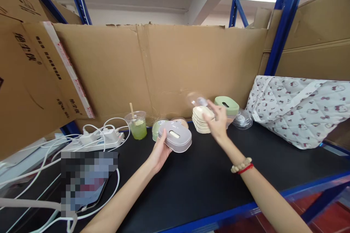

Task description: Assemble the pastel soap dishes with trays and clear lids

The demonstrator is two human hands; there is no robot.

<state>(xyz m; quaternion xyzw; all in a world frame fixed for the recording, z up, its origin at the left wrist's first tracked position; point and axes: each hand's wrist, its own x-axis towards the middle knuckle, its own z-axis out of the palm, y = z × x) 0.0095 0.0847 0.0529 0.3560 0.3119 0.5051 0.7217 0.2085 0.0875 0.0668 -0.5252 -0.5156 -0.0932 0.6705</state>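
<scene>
My left hand [161, 153] grips a pale grey-lilac oval plastic box [177, 142] from its left side, raised over the table; its top has an elongated slot with something pale showing through. My right hand [217, 120] is smeared by motion beside a stack of cream-coloured shallow dishes [201, 125]. Thumb and index finger look spread apart. A blurred clear plastic dome [193, 97] shows by the fingertips; whether they hold it I cannot tell. Right behind this hand stands a green-topped oval box [231, 106], with clear plastic lids [242, 119] to its right.
Behind the held box sit a green container [155, 129] and a peach one [180, 121]. A cup of green drink [138, 127] with a stick stands left, near a power strip [93, 142] and white cables. A patterned quilted bag [298, 105] lies right. Cardboard [164, 65] walls the back.
</scene>
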